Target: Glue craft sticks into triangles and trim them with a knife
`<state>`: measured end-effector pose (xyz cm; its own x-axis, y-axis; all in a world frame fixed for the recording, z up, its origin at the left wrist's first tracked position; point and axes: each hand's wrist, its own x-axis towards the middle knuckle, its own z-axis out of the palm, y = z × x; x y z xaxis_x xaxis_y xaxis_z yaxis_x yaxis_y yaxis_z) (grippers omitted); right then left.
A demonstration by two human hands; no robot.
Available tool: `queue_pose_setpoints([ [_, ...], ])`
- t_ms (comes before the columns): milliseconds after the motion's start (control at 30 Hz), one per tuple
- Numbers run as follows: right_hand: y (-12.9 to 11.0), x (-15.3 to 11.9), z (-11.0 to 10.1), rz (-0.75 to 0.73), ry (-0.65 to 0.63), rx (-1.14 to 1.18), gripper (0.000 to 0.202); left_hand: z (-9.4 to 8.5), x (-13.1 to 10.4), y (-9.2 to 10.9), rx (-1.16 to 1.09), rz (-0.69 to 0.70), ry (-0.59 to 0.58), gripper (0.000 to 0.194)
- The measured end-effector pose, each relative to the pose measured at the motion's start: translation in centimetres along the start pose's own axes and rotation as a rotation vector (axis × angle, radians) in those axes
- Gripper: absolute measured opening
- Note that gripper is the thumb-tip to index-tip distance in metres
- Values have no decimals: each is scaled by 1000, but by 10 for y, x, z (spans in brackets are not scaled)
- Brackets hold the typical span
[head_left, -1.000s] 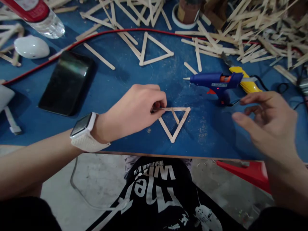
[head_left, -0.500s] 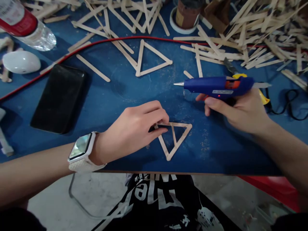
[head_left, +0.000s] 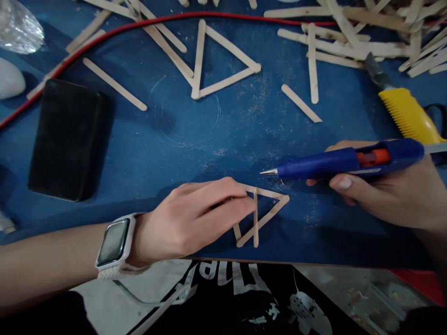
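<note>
A small triangle of craft sticks (head_left: 268, 218) lies near the table's front edge. Across it runs a separate craft stick (head_left: 256, 228), its lower end jutting past the triangle's slanting side. My left hand (head_left: 202, 216), with a watch on its wrist, covers the triangle's left part. Its fingers are closed, the tips against the crossing stick; the exact pinch is partly hidden. My right hand (head_left: 380, 195) is wrapped round a blue hot glue gun (head_left: 321, 163). The gun's metal nozzle points left, just above the triangle and apart from it.
A larger stick triangle (head_left: 228, 86) lies farther back. Loose sticks (head_left: 300, 103) and a pile of sticks (head_left: 380, 49) are at the right, beside a yellow-handled utility knife (head_left: 412, 114). A red cable (head_left: 139, 25) crosses behind. At left sits a black box-like device (head_left: 66, 139).
The glue gun has come down and nearer the triangle, its nozzle lower. The crossing stick now stands straighter and extends past the triangle's side. My left fingers have moved right, onto it. The view has shifted closer.
</note>
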<state>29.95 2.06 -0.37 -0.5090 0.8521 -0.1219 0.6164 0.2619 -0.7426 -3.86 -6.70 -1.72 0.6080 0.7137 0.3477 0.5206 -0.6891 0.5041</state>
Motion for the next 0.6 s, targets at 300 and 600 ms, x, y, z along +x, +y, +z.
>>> queue_pose_setpoints([
  [300,2,5,0,-158,-47,-5,45,1,4,1,-12,-28,-45,17],
  [600,8,1,-1,-365,-30,-100,57,-2,8,4,-1,-25,-29,14],
])
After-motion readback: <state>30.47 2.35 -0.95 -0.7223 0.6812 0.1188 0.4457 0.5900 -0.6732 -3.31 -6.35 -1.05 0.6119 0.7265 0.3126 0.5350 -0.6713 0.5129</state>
